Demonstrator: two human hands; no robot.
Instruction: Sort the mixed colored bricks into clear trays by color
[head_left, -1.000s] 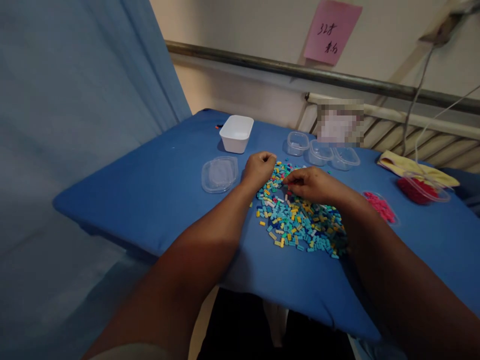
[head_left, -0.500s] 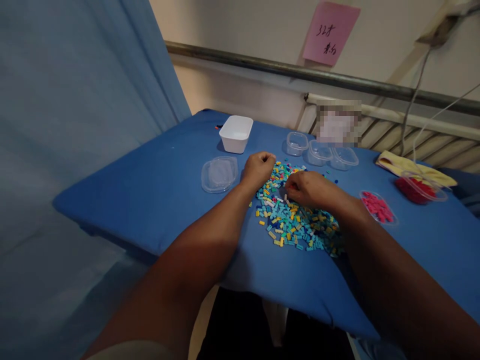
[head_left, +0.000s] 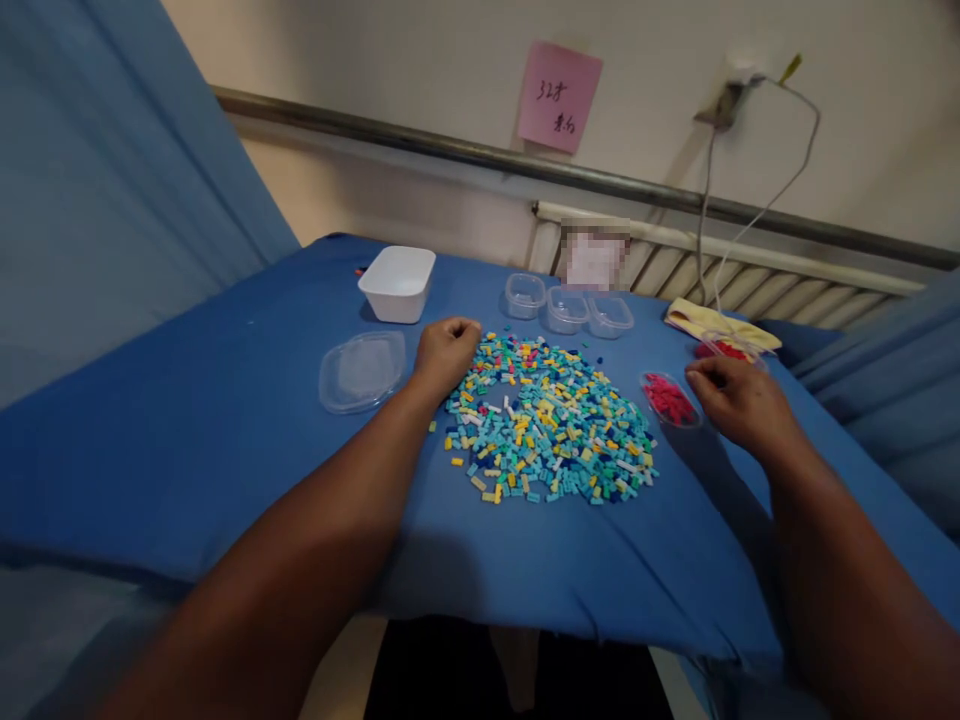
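Note:
A wide pile of small toy building bricks (head_left: 555, 420), mostly turquoise, yellow, white and dark blue with a few pink ones, lies on the blue-covered table (head_left: 247, 440). My left hand (head_left: 448, 355) rests at the pile's upper left edge, its fingers curled closed; whether anything is inside is hidden. Out to the right, my right hand (head_left: 742, 400) is raised with its fingers pinched together, and I cannot make out what is between them. It is just beside a clear tub of pink bricks (head_left: 670, 400). Behind it, a tub of red bricks (head_left: 724, 350) is partly covered by the hand.
A white plastic box (head_left: 397, 287) stands at the back left, with a clear lid (head_left: 362, 372) in front. Three clear tubs (head_left: 568, 312) line the back. Beyond the red bricks lies a folded yellow cloth (head_left: 724, 326). Cables (head_left: 705, 220) hang near the radiator (head_left: 795, 275).
My right hand has left the pile and moved right to the tubs of pink and red bricks. My left hand stays at the pile's edge. The view has turned to the right.

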